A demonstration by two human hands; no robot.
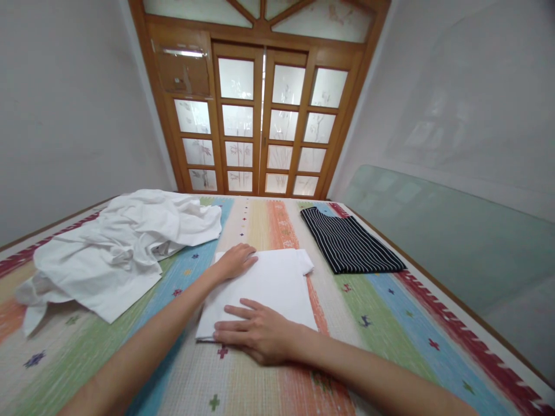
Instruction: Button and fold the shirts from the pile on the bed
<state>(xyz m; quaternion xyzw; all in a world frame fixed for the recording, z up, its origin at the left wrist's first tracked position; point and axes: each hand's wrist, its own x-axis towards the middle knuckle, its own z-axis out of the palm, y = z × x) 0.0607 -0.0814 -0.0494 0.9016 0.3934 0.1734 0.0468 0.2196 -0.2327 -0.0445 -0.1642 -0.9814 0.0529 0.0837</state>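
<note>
A white garment [273, 283], folded into a flat rough rectangle, lies in front of me on the striped cloth. A small piece of it, perhaps a collar or sleeve end, sticks out at its far right corner. My left hand [237, 261] rests on its far left edge, fingers stretched out and pointing right. Across the near edge lies my right hand [260, 332], palm down with the fingers spread toward the left. Neither hand grips the fabric; both press flat on it.
A crumpled heap of white fabric [125, 237] lies to the left. On the right is a folded black garment with white stripes [351, 240]. The colourful striped cloth [385, 341] covers the surface. A pale green panel [433, 231] stands along the right wall; wooden glazed doors [260, 115] close the far side.
</note>
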